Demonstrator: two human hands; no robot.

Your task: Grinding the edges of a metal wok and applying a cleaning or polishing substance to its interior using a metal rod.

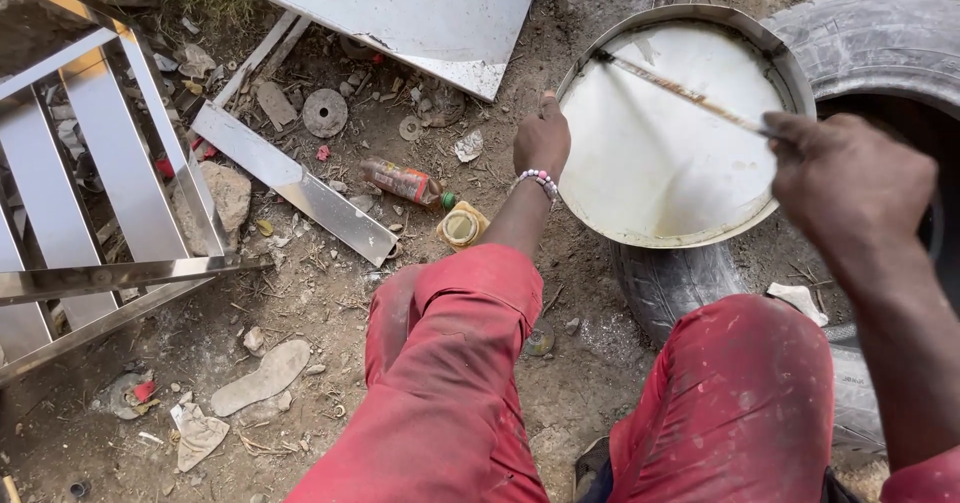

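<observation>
A round shallow metal pan [672, 159] with a pale inside rests tilted on a black tyre [880, 38]. My left hand [541, 142], with a bead bracelet on the wrist, grips the pan's left rim. My right hand [850, 178] holds a thin metal rod [680, 91] that lies across the pan's inside, its far tip near the upper left rim. My knees in red trousers fill the lower part of the view.
On the dirt ground to the left lie a metal rack frame [90, 183], a flat metal strip [295, 185], a white sheet [420, 8], a plastic bottle [405, 182], a small yellow jar [461, 227], grinding discs [325, 113], a stone and a shoe sole [262, 378].
</observation>
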